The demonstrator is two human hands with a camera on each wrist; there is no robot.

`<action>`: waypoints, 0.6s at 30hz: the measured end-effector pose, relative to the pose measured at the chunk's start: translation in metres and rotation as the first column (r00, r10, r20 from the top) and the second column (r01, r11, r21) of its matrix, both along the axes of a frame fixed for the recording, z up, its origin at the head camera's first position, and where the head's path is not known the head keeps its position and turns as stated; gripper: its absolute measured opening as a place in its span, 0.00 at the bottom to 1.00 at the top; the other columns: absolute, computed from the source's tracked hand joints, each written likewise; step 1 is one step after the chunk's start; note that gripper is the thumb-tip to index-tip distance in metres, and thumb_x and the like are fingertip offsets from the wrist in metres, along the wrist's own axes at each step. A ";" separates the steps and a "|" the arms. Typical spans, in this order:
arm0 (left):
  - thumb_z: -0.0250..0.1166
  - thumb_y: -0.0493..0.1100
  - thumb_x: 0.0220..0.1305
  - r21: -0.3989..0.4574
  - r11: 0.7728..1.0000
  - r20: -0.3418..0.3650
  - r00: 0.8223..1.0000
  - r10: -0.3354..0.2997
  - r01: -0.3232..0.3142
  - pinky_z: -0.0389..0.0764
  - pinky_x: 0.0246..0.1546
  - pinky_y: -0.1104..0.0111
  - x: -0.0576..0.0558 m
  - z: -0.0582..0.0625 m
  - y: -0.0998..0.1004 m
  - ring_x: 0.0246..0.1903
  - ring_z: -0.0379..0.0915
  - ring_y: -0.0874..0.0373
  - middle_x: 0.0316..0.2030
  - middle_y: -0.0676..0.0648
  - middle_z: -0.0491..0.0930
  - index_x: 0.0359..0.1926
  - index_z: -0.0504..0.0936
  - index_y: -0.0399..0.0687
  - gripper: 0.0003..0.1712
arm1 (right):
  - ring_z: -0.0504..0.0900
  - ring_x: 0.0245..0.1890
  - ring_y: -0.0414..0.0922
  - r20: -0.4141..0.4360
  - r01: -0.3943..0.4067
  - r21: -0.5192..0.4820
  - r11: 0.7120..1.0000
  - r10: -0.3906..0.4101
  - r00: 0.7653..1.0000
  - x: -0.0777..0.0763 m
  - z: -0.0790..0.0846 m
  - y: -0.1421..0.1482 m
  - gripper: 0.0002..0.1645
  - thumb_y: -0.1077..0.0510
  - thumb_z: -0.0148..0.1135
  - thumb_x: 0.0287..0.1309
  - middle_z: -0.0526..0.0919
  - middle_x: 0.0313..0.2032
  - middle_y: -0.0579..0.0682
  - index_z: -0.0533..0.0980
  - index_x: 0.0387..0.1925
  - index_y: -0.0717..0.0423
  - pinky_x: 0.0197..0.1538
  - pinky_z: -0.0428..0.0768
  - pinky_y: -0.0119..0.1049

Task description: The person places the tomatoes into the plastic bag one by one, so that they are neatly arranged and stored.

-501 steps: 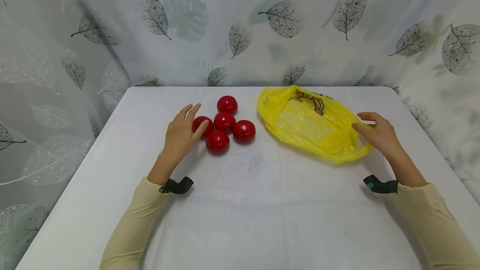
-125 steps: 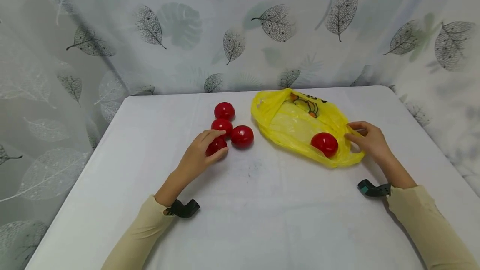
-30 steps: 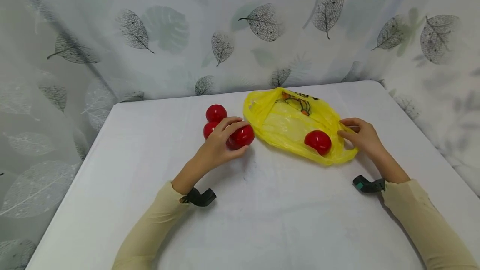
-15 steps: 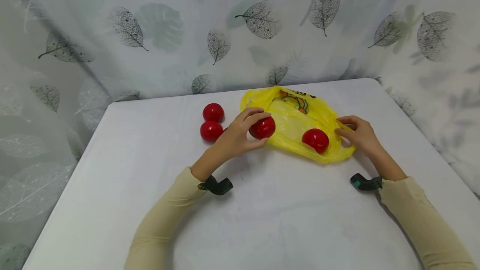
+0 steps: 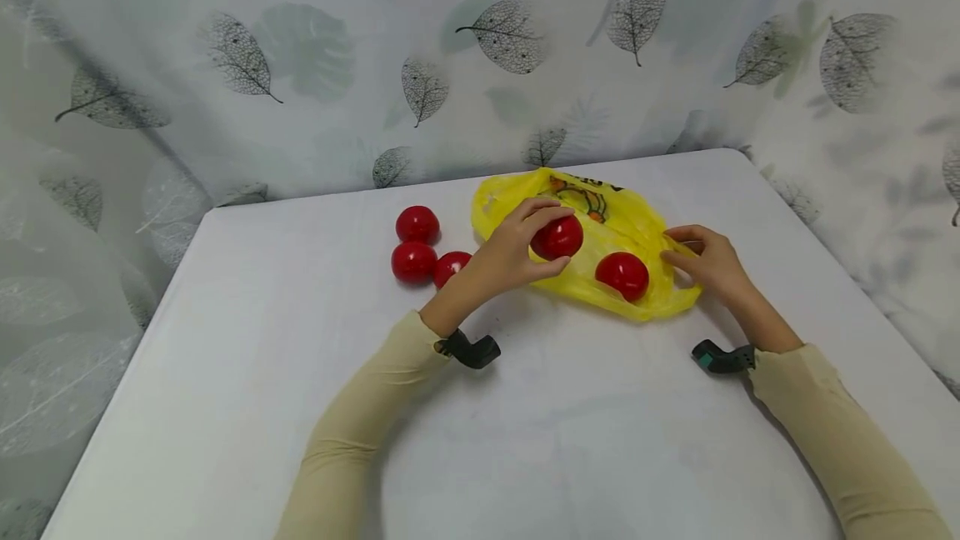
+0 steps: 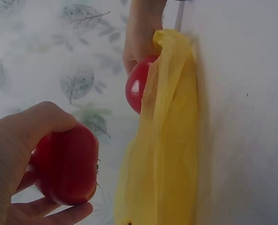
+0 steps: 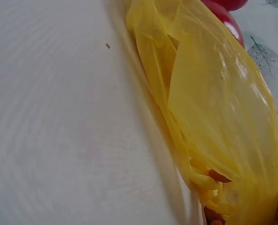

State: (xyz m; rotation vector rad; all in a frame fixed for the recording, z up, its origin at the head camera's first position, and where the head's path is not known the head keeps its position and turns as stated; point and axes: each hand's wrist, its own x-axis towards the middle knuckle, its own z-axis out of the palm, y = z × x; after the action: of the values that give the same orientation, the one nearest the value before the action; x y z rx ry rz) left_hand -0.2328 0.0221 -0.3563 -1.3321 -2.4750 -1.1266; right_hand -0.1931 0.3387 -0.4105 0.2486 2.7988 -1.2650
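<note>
In the head view my left hand (image 5: 504,259) grips a red tomato (image 5: 561,237) by its sides, raised over the yellow plastic bag (image 5: 633,213). The left wrist view shows that held tomato (image 6: 68,164) close up, a little of its stem end visible. A second tomato (image 5: 622,276) lies in the bag near its right end. My right hand (image 5: 711,263) pinches the bag's right edge by the handle, thumb and fingers on the plastic. In the right wrist view the bag (image 7: 219,93) hides most of that hand.
Three more tomatoes (image 5: 414,262) sit together on the white table (image 5: 300,273), left of the bag; my left forearm partly covers one. A leaf-patterned curtain (image 5: 337,65) hangs behind the table. A dark camera is strapped to each wrist.
My left hand has picked up a tomato from the group and carried it right, over the bag. Earlier, another tomato came into the bag. My right hand stays at the bag's edge.
</note>
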 end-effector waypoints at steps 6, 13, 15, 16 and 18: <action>0.71 0.44 0.58 -0.041 0.999 0.044 0.999 0.015 -0.013 0.77 0.55 0.68 -0.008 0.002 0.014 0.60 0.68 0.50 0.62 0.42 0.68 0.64 0.73 0.43 0.33 | 0.69 0.57 0.61 -0.001 0.002 0.002 1.000 -0.002 1.000 -0.002 0.001 -0.004 0.31 0.51 0.58 0.68 0.69 0.61 0.68 0.65 0.65 0.66 0.59 0.76 0.41; 0.71 0.44 0.59 -0.061 0.998 0.109 0.994 0.031 -0.024 0.77 0.56 0.69 -0.016 -0.001 0.034 0.60 0.67 0.50 0.63 0.42 0.66 0.64 0.72 0.44 0.33 | 0.69 0.57 0.61 -0.002 0.001 -0.012 1.000 -0.001 1.000 -0.004 0.001 -0.007 0.31 0.51 0.58 0.68 0.69 0.61 0.68 0.65 0.65 0.66 0.64 0.71 0.54; 0.71 0.45 0.59 -0.071 0.997 0.134 0.990 0.043 -0.034 0.77 0.56 0.69 -0.015 -0.002 0.041 0.60 0.67 0.51 0.63 0.42 0.66 0.65 0.71 0.45 0.34 | 0.69 0.57 0.61 -0.007 -0.006 -0.008 1.000 0.006 1.000 -0.003 0.000 -0.005 0.31 0.52 0.58 0.68 0.69 0.60 0.68 0.66 0.64 0.66 0.64 0.71 0.54; 0.71 0.46 0.59 -0.077 0.996 0.146 0.988 0.051 -0.040 0.77 0.55 0.69 -0.014 -0.003 0.045 0.60 0.68 0.51 0.63 0.42 0.66 0.65 0.71 0.46 0.34 | 0.69 0.57 0.61 -0.008 -0.007 -0.006 1.000 0.007 1.000 -0.002 0.000 -0.004 0.31 0.52 0.57 0.68 0.70 0.60 0.68 0.66 0.64 0.66 0.64 0.71 0.54; 0.70 0.46 0.60 -0.086 0.995 0.168 0.984 0.065 -0.051 0.78 0.55 0.68 -0.013 -0.005 0.054 0.60 0.68 0.50 0.64 0.43 0.66 0.66 0.70 0.47 0.34 | 0.69 0.57 0.62 -0.009 -0.011 0.001 1.000 0.011 1.000 0.001 -0.001 -0.002 0.30 0.52 0.57 0.68 0.70 0.60 0.68 0.66 0.64 0.66 0.63 0.71 0.53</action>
State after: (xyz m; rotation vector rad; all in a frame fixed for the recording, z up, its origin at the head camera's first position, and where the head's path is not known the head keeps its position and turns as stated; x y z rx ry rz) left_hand -0.2455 0.0757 -0.3615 -1.2212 -2.6889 -1.1858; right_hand -0.1926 0.3366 -0.4118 0.2274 2.8039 -1.2663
